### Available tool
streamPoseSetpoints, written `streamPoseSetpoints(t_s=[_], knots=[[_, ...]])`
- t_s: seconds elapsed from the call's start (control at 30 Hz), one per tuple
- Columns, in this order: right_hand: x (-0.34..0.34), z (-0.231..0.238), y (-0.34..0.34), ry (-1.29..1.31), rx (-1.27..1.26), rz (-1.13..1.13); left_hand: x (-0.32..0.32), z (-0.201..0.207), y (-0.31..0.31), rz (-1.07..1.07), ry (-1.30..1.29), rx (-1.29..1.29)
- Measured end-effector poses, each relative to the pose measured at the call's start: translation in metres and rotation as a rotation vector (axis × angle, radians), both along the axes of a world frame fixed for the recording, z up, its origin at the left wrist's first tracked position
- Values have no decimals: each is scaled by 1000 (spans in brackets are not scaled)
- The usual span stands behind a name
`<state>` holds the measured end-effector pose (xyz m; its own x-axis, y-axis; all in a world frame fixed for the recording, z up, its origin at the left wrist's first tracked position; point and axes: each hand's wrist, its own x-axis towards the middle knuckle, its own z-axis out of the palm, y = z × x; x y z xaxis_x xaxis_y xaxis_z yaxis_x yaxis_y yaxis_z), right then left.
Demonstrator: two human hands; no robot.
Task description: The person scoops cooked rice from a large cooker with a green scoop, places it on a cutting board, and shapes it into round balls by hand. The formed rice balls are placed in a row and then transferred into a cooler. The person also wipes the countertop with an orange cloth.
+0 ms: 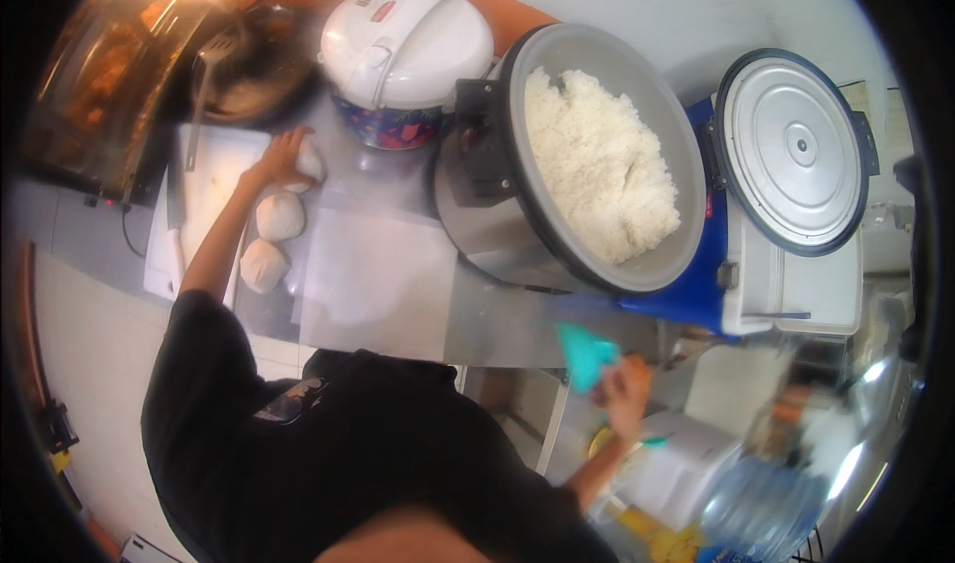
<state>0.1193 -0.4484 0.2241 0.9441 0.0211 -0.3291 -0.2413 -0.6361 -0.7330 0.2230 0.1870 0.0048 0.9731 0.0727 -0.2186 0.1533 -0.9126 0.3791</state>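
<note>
My left hand is closed around the side of a white paper-wrapped ball by the cutting board's right edge. Two more wrapped balls sit in a row just nearer to me. Low on the right, my right hand grips a teal scoop, slightly smeared by motion; its broad end points up and left. Beyond it stands a large open rice cooker, heaped with white cooked rice. Sheets of white paper lie on the steel counter in front of me.
On the white cutting board lie a knife and a slotted turner. A dark pan and a lit glass food case are at far left. A smaller lidded cooker, a round metal lid and a blue cooler surround the rice.
</note>
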Motion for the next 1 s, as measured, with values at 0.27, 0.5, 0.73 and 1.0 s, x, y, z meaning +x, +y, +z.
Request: streamPoseSetpoints(t_s=[0.27, 0.5, 0.73, 1.0], knots=[[241, 112, 107, -839, -602, 263, -6, 81, -153, 157, -719, -733], [401, 29, 152, -642, -1139, 497, 18, 157, -263, 20, -1235, -917], [401, -4, 153, -384, -1076, 565, 36, 163, -280, 201, -1352, -694], [344, -30, 185, -225, -972, 718, 34, 163, -269, 55, -1351, -695]])
